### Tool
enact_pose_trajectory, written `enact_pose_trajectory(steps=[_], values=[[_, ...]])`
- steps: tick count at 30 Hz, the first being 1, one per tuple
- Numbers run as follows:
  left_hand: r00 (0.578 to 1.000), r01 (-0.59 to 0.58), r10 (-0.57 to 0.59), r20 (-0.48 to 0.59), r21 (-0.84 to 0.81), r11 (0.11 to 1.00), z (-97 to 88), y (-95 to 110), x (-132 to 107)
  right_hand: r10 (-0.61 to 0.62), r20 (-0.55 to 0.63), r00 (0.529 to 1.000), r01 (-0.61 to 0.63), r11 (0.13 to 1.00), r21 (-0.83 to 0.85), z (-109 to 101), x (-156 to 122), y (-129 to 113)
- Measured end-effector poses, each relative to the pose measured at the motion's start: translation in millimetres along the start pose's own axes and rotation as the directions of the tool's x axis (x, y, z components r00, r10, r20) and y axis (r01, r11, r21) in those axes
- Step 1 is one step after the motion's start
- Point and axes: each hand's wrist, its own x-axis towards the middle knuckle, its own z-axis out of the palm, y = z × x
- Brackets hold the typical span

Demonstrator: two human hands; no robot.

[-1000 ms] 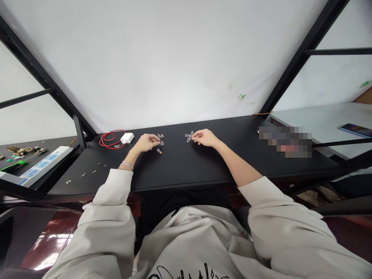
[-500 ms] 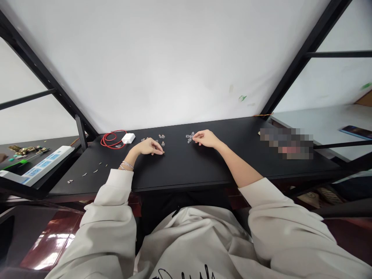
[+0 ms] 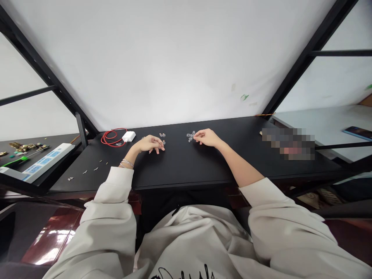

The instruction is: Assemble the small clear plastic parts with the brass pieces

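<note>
My left hand (image 3: pixel 151 145) hovers low over the black table, its fingers apart and bent down. Its fingertips are beside a small clear piece (image 3: pixel 164 142); whether they touch it I cannot tell. Just beyond lies a pair of similar clear pieces (image 3: pixel 162 135), and part of the group is hidden behind the hand. My right hand (image 3: pixel 205 137) has thumb and fingers pinched together at the edge of a cluster of small clear, rounded pieces (image 3: pixel 190 136). What sits between those fingertips is too small to make out.
A red cable (image 3: pixel 105 140) with a white charger (image 3: pixel 128 136) lies at the table's back left. Several tiny pieces (image 3: pixel 95 169) are scattered at the front left. Farther left is a power strip (image 3: pixel 48 162); a blurred-out object (image 3: pixel 287 143) lies on the right.
My left hand's pinch has loosened, its fingers spreading and moving slightly away from me toward the clear pieces. My right hand stays pinched at the cluster. The view has shifted slightly.
</note>
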Motion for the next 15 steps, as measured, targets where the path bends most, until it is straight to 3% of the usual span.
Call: enact_pose_trajectory(steps=[7, 15], values=[[0.993, -0.058, 0.053, -0.102, -0.048, 0.997, 1.9, 0.6, -2.2, -0.009, -0.006, 1.0, 0.009, 1.0, -0.005, 0.4, 0.9, 0.9], [0.994, -0.09, 0.084, -0.076, -0.086, 0.992, 3.0, -4.8, 2.7, -0.002, -0.004, 1.0, 0.002, 1.0, 0.002, 0.5, 1.4, 1.4]])
